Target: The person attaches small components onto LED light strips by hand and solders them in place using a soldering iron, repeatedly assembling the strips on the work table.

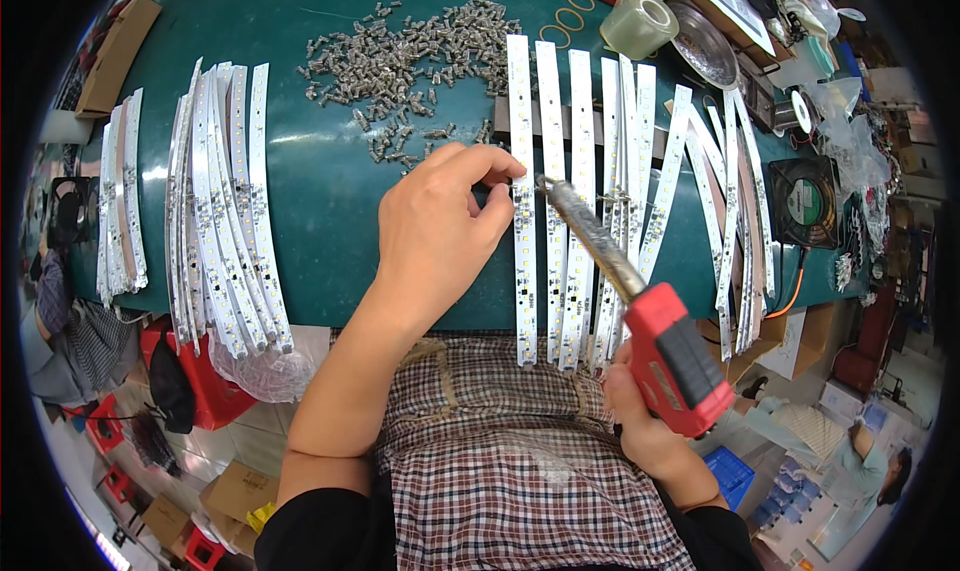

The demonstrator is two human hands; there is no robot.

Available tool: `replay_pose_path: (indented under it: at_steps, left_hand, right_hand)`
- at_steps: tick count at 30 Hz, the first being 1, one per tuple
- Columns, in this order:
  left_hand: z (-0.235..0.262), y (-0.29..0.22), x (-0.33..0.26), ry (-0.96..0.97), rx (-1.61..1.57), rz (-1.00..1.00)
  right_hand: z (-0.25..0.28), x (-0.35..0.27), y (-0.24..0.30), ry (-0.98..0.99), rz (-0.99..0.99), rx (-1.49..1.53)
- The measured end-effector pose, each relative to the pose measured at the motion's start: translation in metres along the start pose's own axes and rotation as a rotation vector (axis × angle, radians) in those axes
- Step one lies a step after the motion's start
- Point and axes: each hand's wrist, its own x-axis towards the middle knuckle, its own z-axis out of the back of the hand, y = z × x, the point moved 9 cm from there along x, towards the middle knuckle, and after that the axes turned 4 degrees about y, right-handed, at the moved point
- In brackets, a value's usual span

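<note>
My right hand [650,426] is wrapped round the red and black handle of a soldering gun [680,371]. Its long metal barrel slants up and left, the tip close to the right edge of a white LED strip [524,271]. On that strip's other edge, my left hand [435,216] has thumb and forefinger closed in a pinch; whatever lies between them is too small to make out. More white LED strips [577,201] lie side by side to the right, crossing a dark bar [503,121]. Beyond my left hand spreads a heap of small metal parts [440,51].
Bundles of LED strips lie on the green table [325,191] at left [215,211] and right [735,231]. A black fan [804,201], a solder spool [795,113], a roll of clear tape [640,24] and a metal dish [703,46] stand at right. Another person [855,481] is at lower right.
</note>
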Motion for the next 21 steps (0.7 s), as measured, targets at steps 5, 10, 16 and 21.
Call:
replay_pose_path:
  at_steps: [5,10,16,21]
  left_hand:
    - [-0.006,-0.007,0.004,0.029,-0.04,-0.029]
    - [0.0,0.001,0.0,0.026,-0.051,0.07]
    - [-0.015,-0.01,-0.003,0.127,-0.172,0.069]
    - [-0.021,-0.009,-0.01,0.151,-0.255,0.08]
  right_hand:
    - [0.037,-0.013,0.01,-0.33,0.145,0.145]
    - [0.113,-0.02,0.017,-0.791,0.127,0.175]
    - [0.15,0.008,-0.002,-0.895,0.226,-0.606]
    - [0.136,0.053,-0.017,-0.796,0.025,-0.832]
